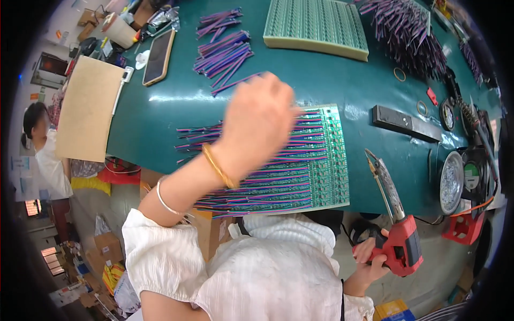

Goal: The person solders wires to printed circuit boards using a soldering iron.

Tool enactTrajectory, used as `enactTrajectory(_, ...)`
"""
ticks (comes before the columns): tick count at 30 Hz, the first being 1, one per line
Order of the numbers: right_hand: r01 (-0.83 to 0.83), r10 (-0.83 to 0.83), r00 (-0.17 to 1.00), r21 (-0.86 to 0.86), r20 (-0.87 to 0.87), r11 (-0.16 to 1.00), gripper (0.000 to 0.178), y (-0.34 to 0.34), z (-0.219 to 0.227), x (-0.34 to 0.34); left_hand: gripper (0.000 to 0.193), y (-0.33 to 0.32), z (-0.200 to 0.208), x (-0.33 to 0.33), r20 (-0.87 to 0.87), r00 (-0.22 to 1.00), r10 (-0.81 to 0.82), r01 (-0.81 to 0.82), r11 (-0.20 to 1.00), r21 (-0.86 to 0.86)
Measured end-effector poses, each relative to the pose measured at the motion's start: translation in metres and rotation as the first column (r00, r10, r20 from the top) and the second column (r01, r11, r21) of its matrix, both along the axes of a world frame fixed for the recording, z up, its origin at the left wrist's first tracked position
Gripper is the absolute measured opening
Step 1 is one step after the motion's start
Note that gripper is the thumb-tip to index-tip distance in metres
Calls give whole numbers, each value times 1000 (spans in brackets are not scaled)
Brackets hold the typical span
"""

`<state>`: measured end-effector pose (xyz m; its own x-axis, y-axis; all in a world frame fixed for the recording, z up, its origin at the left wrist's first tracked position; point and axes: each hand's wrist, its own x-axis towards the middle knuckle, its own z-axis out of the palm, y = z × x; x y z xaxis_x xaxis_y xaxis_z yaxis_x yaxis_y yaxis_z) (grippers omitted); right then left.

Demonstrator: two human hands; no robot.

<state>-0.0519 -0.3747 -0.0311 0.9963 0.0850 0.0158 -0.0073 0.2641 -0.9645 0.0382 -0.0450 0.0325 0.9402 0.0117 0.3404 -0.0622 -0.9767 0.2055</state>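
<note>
My left hand (259,120), blurred by motion, is closed above the green circuit board panel (334,155). A thin purple wire lead (231,85) runs from its fingers toward the loose leads at the far left; the fingertips themselves are hidden. Many purple and blue wire leads (284,182) lie in rows across the panel, overhanging its left edge. At the lower right, my right hand (370,262) is wrapped around the handle of a red and black soldering gun (404,246). Its long metal tip (368,153) points up, beside and apart from the panel's right edge.
Loose wire bundles (225,56) lie far left, near a phone (159,58). Stacked panels (316,27) and a large wire pile (409,37) stand at the back. A dark bar (407,124), a metal bowl (452,182) and a fan (474,176) are right. Another person (48,155) is far left.
</note>
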Motion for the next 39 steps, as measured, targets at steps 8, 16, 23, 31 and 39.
enactTrajectory(8,-86,89,990,-35,112,996,67,-7,-6,2,11,90,-43,21,18,999,-45,34,905,425)
enactTrajectory(16,-40,44,998,-79,52,996,70,0,0,3,8,72,-8,6,-28,996,86,-90,975,-203)
enactTrajectory(23,-31,32,999,-72,11,997,72,0,4,10,11,-52,27,-67,-1,987,-162,131,802,-583)
enactTrajectory(31,-75,75,997,-58,0,995,72,-7,-1,6,11,-93,-8,-67,-171,981,91,-170,827,-536)
enactTrajectory(39,-17,11,995,-62,-97,998,81,-9,7,0,10,-90,-12,-47,-168,975,143,-208,852,-480)
